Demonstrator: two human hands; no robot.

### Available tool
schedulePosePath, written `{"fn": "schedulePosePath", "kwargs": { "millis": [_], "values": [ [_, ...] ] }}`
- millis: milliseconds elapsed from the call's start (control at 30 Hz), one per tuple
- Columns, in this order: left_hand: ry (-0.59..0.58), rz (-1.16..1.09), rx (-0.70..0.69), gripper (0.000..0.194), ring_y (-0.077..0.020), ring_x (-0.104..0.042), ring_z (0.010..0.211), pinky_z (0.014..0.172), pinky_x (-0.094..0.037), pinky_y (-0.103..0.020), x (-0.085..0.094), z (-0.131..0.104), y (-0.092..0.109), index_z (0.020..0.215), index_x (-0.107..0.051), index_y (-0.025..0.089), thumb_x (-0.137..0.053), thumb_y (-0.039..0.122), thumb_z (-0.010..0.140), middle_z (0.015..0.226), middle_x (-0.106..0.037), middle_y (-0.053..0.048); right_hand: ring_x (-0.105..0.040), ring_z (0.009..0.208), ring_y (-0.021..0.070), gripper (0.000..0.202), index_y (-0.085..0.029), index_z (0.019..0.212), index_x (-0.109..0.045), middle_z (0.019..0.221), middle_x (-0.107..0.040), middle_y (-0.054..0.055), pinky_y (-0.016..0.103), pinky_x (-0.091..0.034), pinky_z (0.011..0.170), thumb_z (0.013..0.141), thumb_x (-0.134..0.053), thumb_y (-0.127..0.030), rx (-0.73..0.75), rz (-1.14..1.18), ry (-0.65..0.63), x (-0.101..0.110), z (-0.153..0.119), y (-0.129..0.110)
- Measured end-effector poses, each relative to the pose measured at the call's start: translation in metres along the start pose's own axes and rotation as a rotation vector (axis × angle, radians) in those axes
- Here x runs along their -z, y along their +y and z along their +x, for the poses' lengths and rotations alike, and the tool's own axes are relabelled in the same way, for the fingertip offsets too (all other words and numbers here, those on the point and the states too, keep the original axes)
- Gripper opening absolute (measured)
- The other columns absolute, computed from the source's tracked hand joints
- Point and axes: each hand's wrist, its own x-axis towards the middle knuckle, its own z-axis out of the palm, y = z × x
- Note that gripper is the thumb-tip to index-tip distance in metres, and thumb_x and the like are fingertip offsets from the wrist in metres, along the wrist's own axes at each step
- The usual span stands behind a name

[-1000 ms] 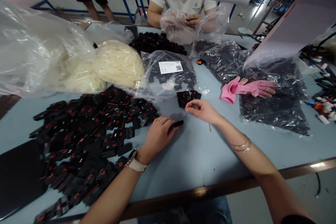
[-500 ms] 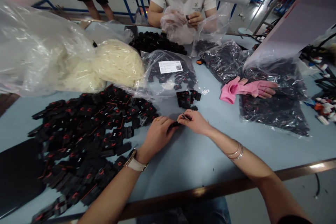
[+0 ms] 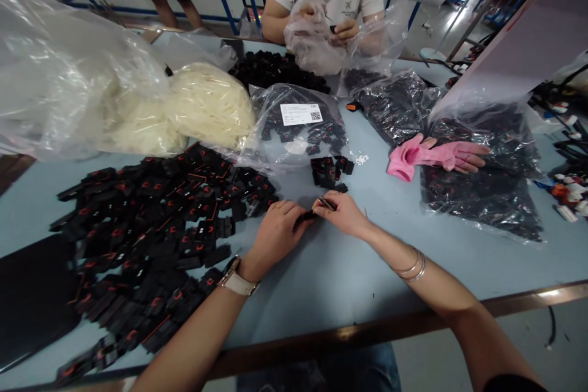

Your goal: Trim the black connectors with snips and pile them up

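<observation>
My left hand [image 3: 278, 231] is closed around a small black plastic connector housing [image 3: 304, 217], most of it hidden by the fingers. My right hand [image 3: 343, 214] pinches a thin, dark, pen-like tool [image 3: 327, 203] whose exact kind I cannot make out. Its tip end is close to the housing, and contact between them is hidden. Both hands are low over the blue-grey table, fingertips almost meeting. To the left spreads a large heap of black connector housings [image 3: 156, 220] with red-orange parts. A small cluster of similar black housings [image 3: 327, 173] sits just beyond my right hand.
A labelled clear bag of black parts [image 3: 301, 131] lies ahead, beside bags of cream-coloured pieces [image 3: 214, 104]. Pink gloves [image 3: 436, 156] rest against bagged parts on the right. A black tray [image 3: 37, 300] is at left. Across the table, a co-worker [image 3: 328, 18] handles a small part.
The view has shifted slightly. My two hands keep nearly the same pose around the housing and tool. Across the table, the co-worker's hands have moved a little apart.
</observation>
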Motion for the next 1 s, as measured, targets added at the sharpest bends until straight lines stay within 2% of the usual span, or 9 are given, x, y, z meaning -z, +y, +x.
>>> {"fn": "schedulePosePath", "kwargs": {
  "millis": [200,367,533,700,867,1000],
  "values": [
    [0.008,0.004,-0.003,0.012,-0.0198,-0.057,0.076,0.073,-0.046,-0.035,0.0,0.0,0.001,0.082,-0.061,0.018,-0.056,0.027,0.087,0.078,-0.063,-0.004,-0.056,0.077,0.0131,0.009,-0.018,0.079,-0.07,0.08,-0.06,0.001,0.026,-0.042,0.074,0.08,-0.061,-0.019,0.046,-0.03,-0.005,-0.001,-0.002,-0.001],
    [0.011,0.014,-0.002,0.012,-0.0191,-0.057,0.076,0.072,-0.045,-0.034,0.0,0.0,0.0,0.082,-0.061,0.018,-0.056,0.027,0.087,0.078,-0.062,-0.004,-0.056,0.073,0.0122,0.009,-0.018,0.077,-0.07,0.076,-0.06,-0.001,0.025,-0.041,0.071,0.08,-0.061,-0.02,0.026,-0.019,-0.025,0.0,-0.001,0.0],
    [0.018,0.013,-0.01,0.013,-0.0195,-0.057,0.075,0.072,-0.045,-0.035,0.0,0.0,0.0,0.082,-0.061,0.018,-0.055,0.028,0.088,0.077,-0.062,-0.004,-0.055,0.072,0.0124,0.009,-0.018,0.078,-0.07,0.076,-0.061,0.0,0.025,-0.042,0.069,0.079,-0.061,-0.02,0.018,-0.052,0.022,-0.002,-0.002,-0.001],
    [0.021,0.019,-0.024,0.013,-0.0202,-0.056,0.075,0.071,-0.045,-0.035,0.001,0.001,0.0,0.082,-0.061,0.017,-0.055,0.027,0.088,0.076,-0.061,-0.004,-0.057,0.072,0.0134,0.011,-0.018,0.08,-0.071,0.079,-0.061,0.002,0.026,-0.042,0.068,0.081,-0.059,-0.02,0.082,-0.165,0.061,-0.005,-0.006,-0.005],
    [0.008,0.047,-0.02,0.011,-0.0205,-0.057,0.076,0.072,-0.045,-0.036,-0.002,0.0,-0.002,0.079,-0.061,0.017,-0.055,0.024,0.087,0.077,-0.062,-0.004,-0.058,0.08,0.0155,0.021,-0.022,0.092,-0.07,0.09,-0.065,0.004,0.027,-0.042,0.07,0.082,-0.053,-0.014,0.214,-0.388,0.034,-0.007,-0.014,-0.006],
    [-0.008,0.076,-0.007,0.013,-0.0204,-0.057,0.076,0.073,-0.045,-0.035,-0.003,0.0,-0.003,0.076,-0.059,0.017,-0.053,0.021,0.087,0.076,-0.062,-0.005,-0.059,0.077,0.0154,0.027,-0.024,0.098,-0.07,0.095,-0.067,0.004,0.026,-0.04,0.067,0.082,-0.052,-0.013,0.264,-0.553,-0.009,-0.008,-0.018,-0.004]
  ]
}}
